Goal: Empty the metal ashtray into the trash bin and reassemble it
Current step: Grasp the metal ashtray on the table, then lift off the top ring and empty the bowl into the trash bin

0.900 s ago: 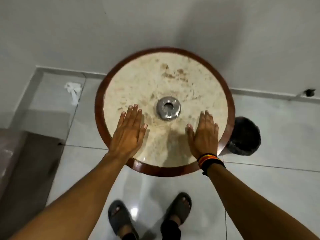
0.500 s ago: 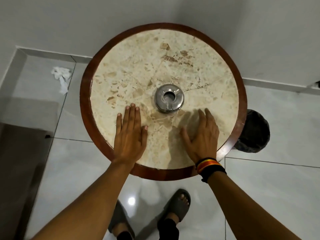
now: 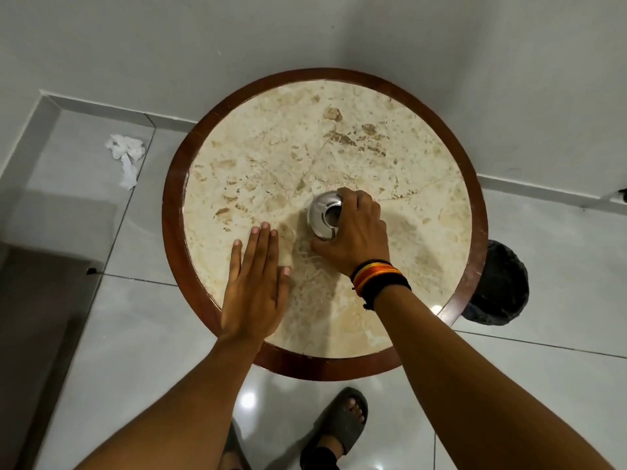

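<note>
A round metal ashtray [image 3: 320,212] with a hole in its lid stands in the middle of the round marble table [image 3: 424,184]. My right hand [image 3: 356,232] is wrapped around the ashtray's right side, fingers over the far rim and thumb at the near rim, hiding that half. My left hand [image 3: 254,290] lies flat on the tabletop with fingers apart, to the left of and nearer than the ashtray, holding nothing. A black trash bin [image 3: 498,286] stands on the floor by the table's right edge, partly hidden under the rim.
The table stands against a white wall. A crumpled white tissue [image 3: 126,157] lies on the tiled floor at the left. A dark piece of furniture [image 3: 37,317] fills the lower left. My feet in grey slippers [image 3: 339,425] are under the table's near edge.
My right hand left the tabletop, reached forward and closed around the ashtray. My left hand stayed flat on the table. The view shifted slightly.
</note>
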Motion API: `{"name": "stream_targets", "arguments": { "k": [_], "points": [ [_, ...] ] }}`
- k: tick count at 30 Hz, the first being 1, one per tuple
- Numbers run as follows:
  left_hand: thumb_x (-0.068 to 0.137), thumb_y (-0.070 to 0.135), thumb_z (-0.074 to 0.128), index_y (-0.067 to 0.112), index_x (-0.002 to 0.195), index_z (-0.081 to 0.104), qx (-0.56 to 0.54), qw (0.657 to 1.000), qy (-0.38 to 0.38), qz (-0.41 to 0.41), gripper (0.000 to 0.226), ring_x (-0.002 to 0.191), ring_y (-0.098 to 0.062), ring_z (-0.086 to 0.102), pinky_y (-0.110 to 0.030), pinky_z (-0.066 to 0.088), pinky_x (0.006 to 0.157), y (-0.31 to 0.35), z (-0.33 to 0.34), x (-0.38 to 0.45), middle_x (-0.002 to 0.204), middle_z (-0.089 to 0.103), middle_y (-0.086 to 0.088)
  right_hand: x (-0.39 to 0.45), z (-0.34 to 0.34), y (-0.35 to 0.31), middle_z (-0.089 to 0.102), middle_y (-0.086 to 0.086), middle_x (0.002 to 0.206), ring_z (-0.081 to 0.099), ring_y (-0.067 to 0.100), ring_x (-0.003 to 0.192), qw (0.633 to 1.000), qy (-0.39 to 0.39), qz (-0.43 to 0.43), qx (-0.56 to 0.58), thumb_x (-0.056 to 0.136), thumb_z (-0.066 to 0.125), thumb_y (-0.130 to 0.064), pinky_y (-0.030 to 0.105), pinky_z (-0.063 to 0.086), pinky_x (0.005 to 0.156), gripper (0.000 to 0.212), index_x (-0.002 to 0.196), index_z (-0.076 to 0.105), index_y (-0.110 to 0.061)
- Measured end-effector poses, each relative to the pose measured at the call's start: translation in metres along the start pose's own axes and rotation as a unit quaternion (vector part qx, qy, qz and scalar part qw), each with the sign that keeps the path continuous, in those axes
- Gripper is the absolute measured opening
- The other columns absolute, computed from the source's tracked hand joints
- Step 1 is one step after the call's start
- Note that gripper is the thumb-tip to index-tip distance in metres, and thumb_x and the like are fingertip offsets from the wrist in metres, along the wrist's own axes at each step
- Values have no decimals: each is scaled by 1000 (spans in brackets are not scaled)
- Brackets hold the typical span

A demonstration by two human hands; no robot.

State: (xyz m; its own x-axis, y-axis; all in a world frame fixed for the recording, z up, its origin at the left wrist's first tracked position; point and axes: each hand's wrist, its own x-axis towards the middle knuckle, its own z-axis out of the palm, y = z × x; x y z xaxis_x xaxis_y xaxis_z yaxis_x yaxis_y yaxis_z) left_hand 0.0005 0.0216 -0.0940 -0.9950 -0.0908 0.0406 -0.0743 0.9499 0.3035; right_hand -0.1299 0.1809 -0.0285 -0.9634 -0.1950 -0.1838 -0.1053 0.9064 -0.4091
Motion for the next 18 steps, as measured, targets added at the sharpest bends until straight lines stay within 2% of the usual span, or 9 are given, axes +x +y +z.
{"name": "stream_targets", "arguments": {
  "k": [4, 8, 10, 12, 14, 18],
  "points": [
    [111, 37, 26, 4, 167, 21, 1, 1000, -4, -1, 66, 166, -26, 13, -54, 16, 134, 0, 1, 0, 178, 20, -13, 1, -19, -1, 43, 6, 138, 43, 28, 125, 997, 47, -16, 63, 68, 74, -57, 44, 48, 93, 93, 144, 37, -19],
    [111, 41, 20, 7, 168, 17, -3, 1000, -11, -1, 67, 167, -25, 9, -53, 14, 135, -1, 1, 1, 179, 16, -10, 33, -44, 20, 48, 9, 133, 47, 25, 120, 977, 138, 73, 146, 68, 82, -48, 37, 48, 94, 88, 140, 43, -15],
    [111, 41, 20, 7, 169, 15, 0, 1000, -14, -1, 67, 167, -24, 7, -53, 14, 135, -1, 2, 0, 180, 14, -10, 54, -53, 38, 47, 9, 134, 46, 28, 123, 977, 127, 128, 113, 68, 82, -46, 45, 46, 100, 89, 142, 41, -16],
    [111, 40, 20, 7, 169, 14, -1, 1000, -16, -1, 66, 167, -23, 6, -54, 13, 135, -1, 2, 0, 180, 12, -10, 69, -55, 53, 46, 9, 136, 45, 30, 126, 982, 77, 160, 66, 67, 80, -47, 50, 42, 104, 91, 142, 39, -18],
    [111, 40, 21, 7, 169, 14, -3, 1000, -16, 0, 66, 167, -24, 7, -54, 14, 135, -1, 1, 0, 180, 13, -10, 74, -52, 62, 48, 10, 137, 44, 33, 127, 988, 44, 148, 27, 68, 80, -48, 48, 39, 104, 90, 142, 40, -17],
    [111, 39, 23, 8, 169, 15, -6, 1000, -21, -6, 66, 167, -23, 6, -53, 14, 135, -1, 1, 0, 180, 13, -9, 64, -43, 64, 47, 16, 144, 42, 36, 133, 991, 62, 115, 33, 77, 80, -46, 50, 39, 108, 84, 143, 42, -11]
  ]
}}
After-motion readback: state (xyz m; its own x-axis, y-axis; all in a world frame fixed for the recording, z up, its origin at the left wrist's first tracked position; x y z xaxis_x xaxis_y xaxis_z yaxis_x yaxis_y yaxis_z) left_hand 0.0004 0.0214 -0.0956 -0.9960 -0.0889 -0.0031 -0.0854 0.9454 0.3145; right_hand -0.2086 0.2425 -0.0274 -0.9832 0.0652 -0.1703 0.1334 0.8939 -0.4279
